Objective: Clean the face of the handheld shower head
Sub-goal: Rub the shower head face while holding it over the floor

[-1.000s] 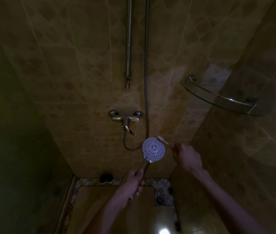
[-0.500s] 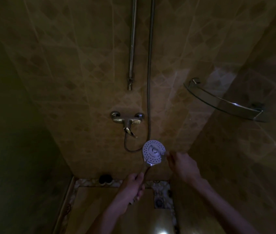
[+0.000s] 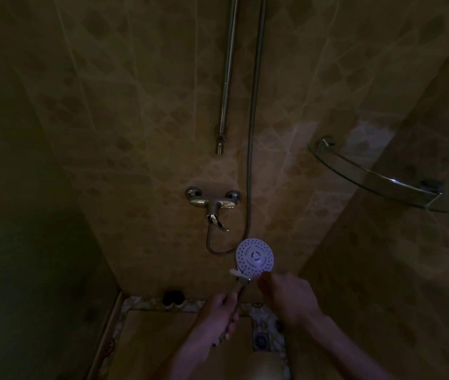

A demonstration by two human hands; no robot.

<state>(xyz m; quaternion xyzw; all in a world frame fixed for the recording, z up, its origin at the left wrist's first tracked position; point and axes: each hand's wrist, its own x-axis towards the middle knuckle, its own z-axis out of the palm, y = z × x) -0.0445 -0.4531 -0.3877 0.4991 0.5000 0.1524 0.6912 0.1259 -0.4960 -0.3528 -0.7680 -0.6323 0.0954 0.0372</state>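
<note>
Gripping shower head [image 3: 255, 255] handle, left hand [image 3: 222, 311]; right hand [image 3: 290, 297] pinching toothbrush [image 3: 238, 273], below faucet [image 3: 212, 204].

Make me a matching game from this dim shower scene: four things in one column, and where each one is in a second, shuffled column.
Things:
1. shower head
2. toothbrush
3. glass shelf
4. tap

Places:
A. fixed in the corner on the right
B. held by its handle in the left hand
C. on the back wall, above the shower head
D. held in the right hand, at the lower edge of the shower head's face

Pairs: 1-B, 2-D, 3-A, 4-C
</note>
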